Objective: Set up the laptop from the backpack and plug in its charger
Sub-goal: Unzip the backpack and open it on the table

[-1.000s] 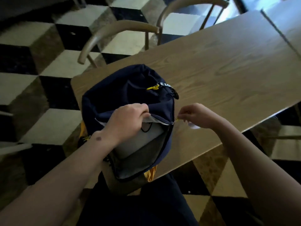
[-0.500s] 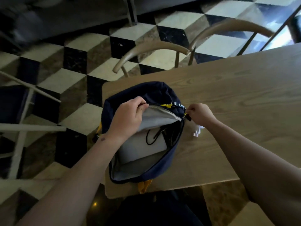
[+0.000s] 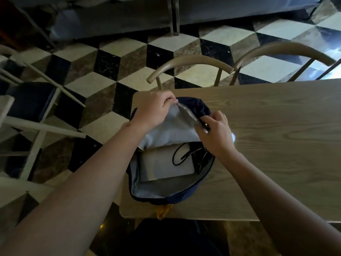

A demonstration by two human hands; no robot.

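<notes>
A floor of black, cream and brown diamond tiles [image 3: 110, 74] spreads beyond a pale wooden table [image 3: 267, 145]. One navy backpack [image 3: 191, 106] lies on the table's left end, its main compartment unzipped wide. Inside it sits one grey laptop [image 3: 162, 163], with one black cable [image 3: 180, 154] looped over the laptop's right part. The left hand [image 3: 153, 108] pinches the backpack's grey-lined flap at its far edge and holds it up; the right hand [image 3: 214, 132] grips the flap's right edge by the zipper. Two curved wooden chair backs [image 3: 190, 65] stand past the backpack at the table's far side. One more pale chair with a dark seat [image 3: 31, 100] stands left of the backpack, off the table.
</notes>
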